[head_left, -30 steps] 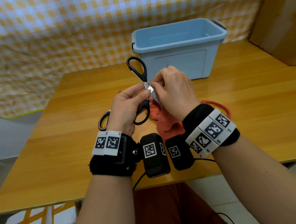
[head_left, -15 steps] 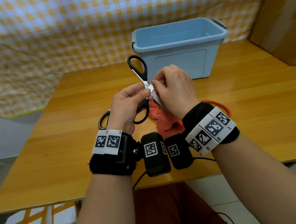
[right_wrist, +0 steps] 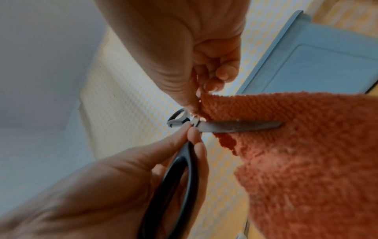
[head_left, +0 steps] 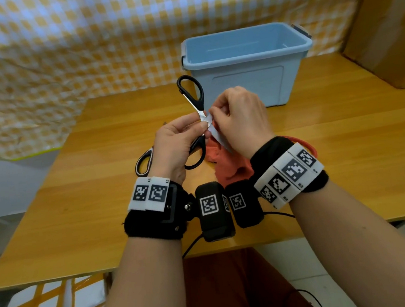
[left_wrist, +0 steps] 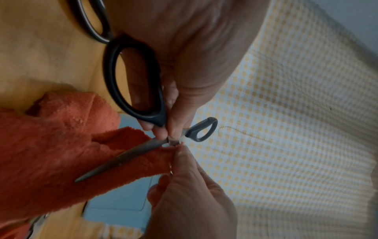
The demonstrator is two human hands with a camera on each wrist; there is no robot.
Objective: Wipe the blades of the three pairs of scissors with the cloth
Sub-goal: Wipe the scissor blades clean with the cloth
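Observation:
My left hand (head_left: pixel 200 127) pinches a pair of black-handled scissors (head_left: pixel 191 90) at the pivot and holds them above the table, opened wide. My right hand (head_left: pixel 214 117) pinches the orange cloth (head_left: pixel 227 165) against a blade right beside the pivot. In the left wrist view the bare blade (left_wrist: pixel 122 159) lies across the cloth (left_wrist: pixel 51 153). The right wrist view shows that blade (right_wrist: pixel 239 127) against the cloth (right_wrist: pixel 306 153) too. A second pair with black and white handles (head_left: pixel 144 161) lies on the table under my left hand. A red handle (head_left: pixel 304 143) shows behind my right wrist.
An open blue plastic bin (head_left: pixel 246 50) stands at the back of the wooden table (head_left: pixel 342 127), just beyond my hands. A cardboard box (head_left: pixel 387 24) sits at the far right. A yellow checked sheet hangs behind the table.
My right hand's pinch has crept slightly up the blade toward the pivot, leaving more bare blade below it. The scissors and my left hand have hardly moved.

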